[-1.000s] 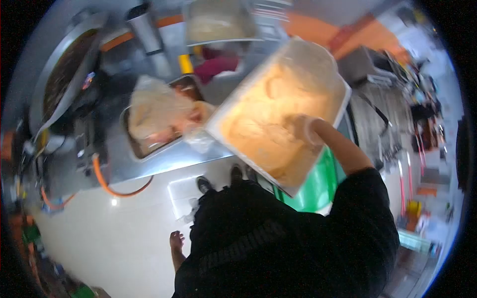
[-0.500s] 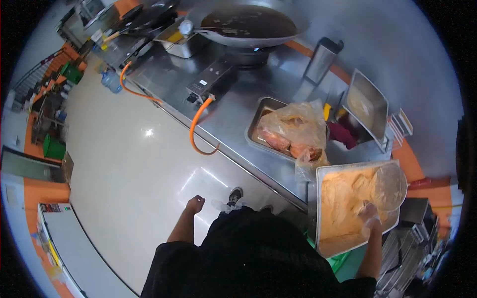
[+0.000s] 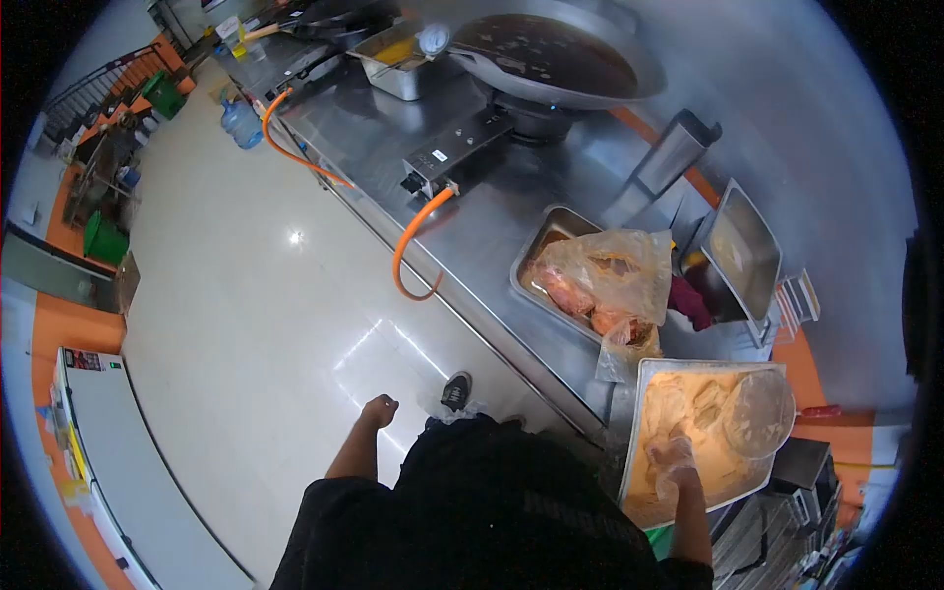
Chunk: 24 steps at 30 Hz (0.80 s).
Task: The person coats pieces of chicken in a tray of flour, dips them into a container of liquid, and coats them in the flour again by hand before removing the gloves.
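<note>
My right hand (image 3: 673,460), in a clear plastic glove, reaches into a deep metal tray (image 3: 637,413) of orange-tinted breading flour (image 3: 678,398). Its fingertips are down in the flour near the tray's left side; I cannot make out whether they grip anything. A round mesh sieve (image 3: 759,415) with a red handle (image 3: 818,411) rests over the tray's far right corner. My left hand (image 3: 379,410) hangs bare above the floor, its fingers curled in with nothing visible in them.
Behind the flour stands a metal pan (image 3: 521,270) with reddish meat (image 3: 567,291) and a plastic bag (image 3: 629,265). A large wok (image 3: 644,88) of dark oil sits on a burner with an orange hose (image 3: 401,254). A steel container (image 3: 755,246) tilts near the wall.
My right hand has moved left through the flour, from beside the sieve to the tray's left part. My left hand stays low over the floor. The view has shifted slightly.
</note>
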### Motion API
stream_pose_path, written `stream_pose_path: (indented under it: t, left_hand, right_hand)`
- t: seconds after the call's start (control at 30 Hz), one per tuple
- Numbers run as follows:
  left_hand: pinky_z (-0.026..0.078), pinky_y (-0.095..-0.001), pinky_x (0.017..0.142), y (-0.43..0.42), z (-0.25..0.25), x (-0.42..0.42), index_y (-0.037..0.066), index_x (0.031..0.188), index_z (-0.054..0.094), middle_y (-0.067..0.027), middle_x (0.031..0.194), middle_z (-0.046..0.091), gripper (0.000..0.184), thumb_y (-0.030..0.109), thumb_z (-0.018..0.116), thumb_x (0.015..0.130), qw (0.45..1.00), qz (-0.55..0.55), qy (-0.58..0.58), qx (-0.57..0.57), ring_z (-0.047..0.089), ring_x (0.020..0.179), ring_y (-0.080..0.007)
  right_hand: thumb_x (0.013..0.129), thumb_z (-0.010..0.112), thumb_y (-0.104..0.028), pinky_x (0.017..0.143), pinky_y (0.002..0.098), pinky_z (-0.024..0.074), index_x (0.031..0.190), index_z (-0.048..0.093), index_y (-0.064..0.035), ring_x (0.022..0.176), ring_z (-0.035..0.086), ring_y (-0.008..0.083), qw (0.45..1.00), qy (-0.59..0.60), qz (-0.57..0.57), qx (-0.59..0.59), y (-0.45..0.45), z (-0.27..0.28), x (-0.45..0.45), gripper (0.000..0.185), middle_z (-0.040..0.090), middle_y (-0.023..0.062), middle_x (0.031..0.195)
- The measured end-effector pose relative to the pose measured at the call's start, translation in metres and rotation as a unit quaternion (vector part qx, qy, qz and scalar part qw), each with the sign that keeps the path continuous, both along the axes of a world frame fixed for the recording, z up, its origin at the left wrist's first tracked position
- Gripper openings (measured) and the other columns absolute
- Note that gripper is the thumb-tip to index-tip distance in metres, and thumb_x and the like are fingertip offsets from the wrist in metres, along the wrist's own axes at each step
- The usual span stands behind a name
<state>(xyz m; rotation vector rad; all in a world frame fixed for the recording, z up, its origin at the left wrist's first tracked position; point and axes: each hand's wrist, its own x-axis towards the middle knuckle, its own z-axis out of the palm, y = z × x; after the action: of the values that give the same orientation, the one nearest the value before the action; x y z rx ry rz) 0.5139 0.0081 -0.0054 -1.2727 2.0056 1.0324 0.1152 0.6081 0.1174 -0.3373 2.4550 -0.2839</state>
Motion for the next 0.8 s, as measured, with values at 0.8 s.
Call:
stream_pose_path:
  t: [0.8]
  left_hand:
    - [0.045, -0.0317, 0.054, -0.033, -0.013, -0.022, 0.002, 0.114, 0.048, -0.0138, 0.090, 0.061, 0.040, 0.031, 0.051, 0.086, 0.986, 0.097, 0.032, 0.132, 0.060, 0.074, -0.0226]
  right_hand:
    - [0.077, 0.062, -0.018, 0.087, 0.0377, 0.0416, 0.120, 0.055, -0.0127, 0.102, 0.054, 0.0283, 0.985, 0.055, 0.084, -0.144, -0.051, 0.152, 0.047, 0.044, 0.057, 0.0150, 0.110]
